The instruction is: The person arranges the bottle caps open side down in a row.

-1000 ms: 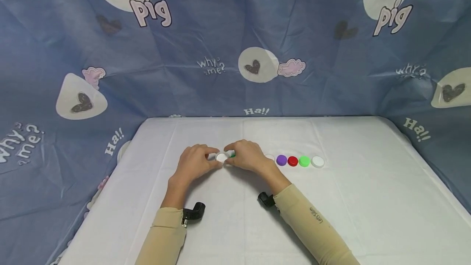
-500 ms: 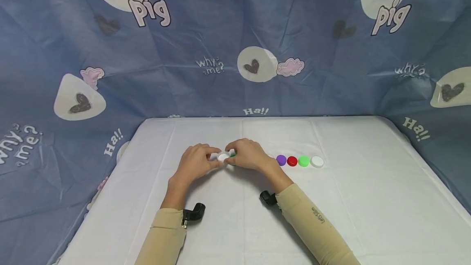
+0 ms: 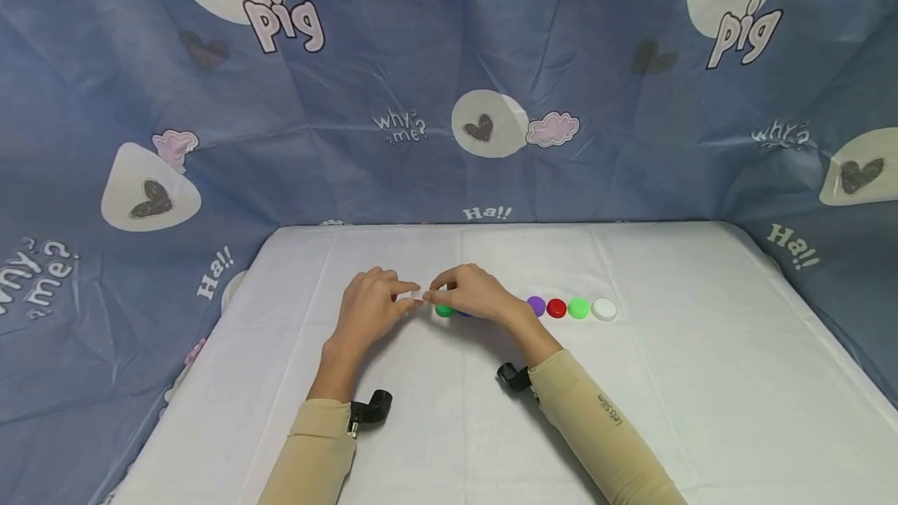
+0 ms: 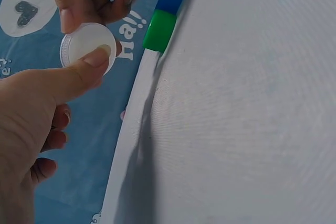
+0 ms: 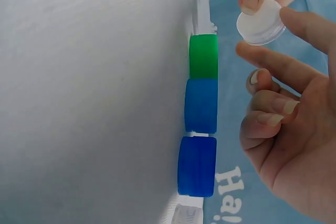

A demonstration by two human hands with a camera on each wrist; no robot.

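A round white bottle cap (image 4: 86, 38) is up off the table, tilted, between both hands. My left hand (image 3: 366, 310) pinches it, the thumb lying across its face in the left wrist view. My right hand (image 3: 479, 294) holds the rim of the same cap (image 5: 258, 22) with thumb and index finger; its other fingers are curled in the right wrist view. Beside and below that hand a green cap (image 5: 203, 56), a lighter blue cap (image 5: 201, 105) and a darker blue cap (image 5: 197, 166) stand in line. The right hand partly hides this line in the head view.
Right of my right arm the row goes on with a purple cap (image 3: 536, 306), a red cap (image 3: 556, 308), a light green cap (image 3: 578, 308) and a white cap (image 3: 604, 309). A white cloth (image 3: 421, 443) covers the table; a blue printed curtain (image 3: 393, 61) hangs behind.
The held white cap has tipped up and away, so its face no longer shows from the head. The green cap shows more, while my right hand now hides a white cap in the row.
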